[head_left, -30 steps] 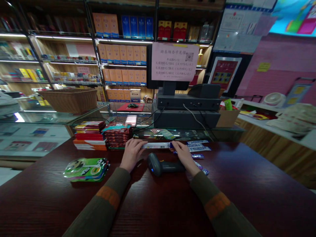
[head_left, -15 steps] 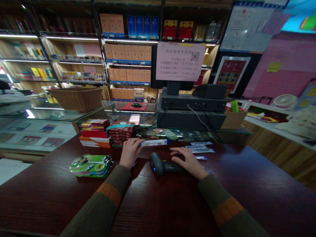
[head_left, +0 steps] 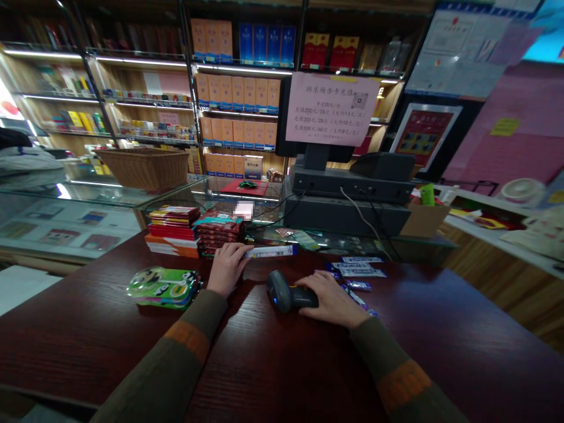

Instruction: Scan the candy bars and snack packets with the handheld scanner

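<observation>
My left hand (head_left: 227, 269) pinches one end of a long, thin white packet with blue ends (head_left: 272, 252), which lies level and points right. Just beyond that hand stands a stack of red-brown packets (head_left: 218, 235). On the dark wooden table, a grey barcode scanner (head_left: 282, 292) rests with its head to the left and a small blue light showing. My right hand (head_left: 330, 298) is wrapped over the scanner's handle, the fingers curled about it. Several blue-and-white stick packets (head_left: 361, 269) lie behind and beside my right hand, some partly hidden by it.
Green panda-print packages (head_left: 165, 286) lie on the left, with a stack of red and orange packs (head_left: 173, 232) behind. Beyond the table are a glass counter, a dark register (head_left: 348, 205) with cables, and a wicker basket (head_left: 145, 167). Stocked shelves line the back.
My right hand has come down and left from above the table onto the scanner's handle and closed on it. My left hand has shifted slightly left with the thin packet. The view has turned slightly.
</observation>
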Demonstrator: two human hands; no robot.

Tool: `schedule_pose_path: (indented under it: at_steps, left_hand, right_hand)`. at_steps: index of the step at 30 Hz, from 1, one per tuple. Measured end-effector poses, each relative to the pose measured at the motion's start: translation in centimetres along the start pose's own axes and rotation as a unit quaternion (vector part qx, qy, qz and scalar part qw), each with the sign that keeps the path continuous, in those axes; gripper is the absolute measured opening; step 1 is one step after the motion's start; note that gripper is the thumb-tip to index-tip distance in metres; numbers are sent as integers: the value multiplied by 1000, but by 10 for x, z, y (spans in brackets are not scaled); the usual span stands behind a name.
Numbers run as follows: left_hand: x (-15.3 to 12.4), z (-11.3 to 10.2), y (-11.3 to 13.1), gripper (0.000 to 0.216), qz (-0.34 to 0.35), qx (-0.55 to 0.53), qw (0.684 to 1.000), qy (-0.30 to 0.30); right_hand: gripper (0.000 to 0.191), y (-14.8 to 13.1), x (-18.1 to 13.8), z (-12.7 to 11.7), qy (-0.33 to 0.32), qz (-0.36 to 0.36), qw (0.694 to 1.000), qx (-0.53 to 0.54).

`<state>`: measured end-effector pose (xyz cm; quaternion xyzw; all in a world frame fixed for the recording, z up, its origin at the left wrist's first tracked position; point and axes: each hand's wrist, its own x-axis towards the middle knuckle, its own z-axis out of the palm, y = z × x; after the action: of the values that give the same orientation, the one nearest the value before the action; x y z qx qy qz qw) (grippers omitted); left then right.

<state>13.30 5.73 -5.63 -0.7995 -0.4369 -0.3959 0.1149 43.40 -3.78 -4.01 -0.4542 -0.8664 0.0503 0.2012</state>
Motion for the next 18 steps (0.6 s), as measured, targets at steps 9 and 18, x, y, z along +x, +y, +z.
schedule_pose_path:
  at_steps: [9,18]
  left_hand:
    - [1,-3,-3,28,-9,41,999,33]
    - [0,-2,-7,30,-10,59,997,53]
  right_hand:
    - [56,0,2,1,16,1,1000,5]
    - [49,11,1,-6,62,18,998,19]
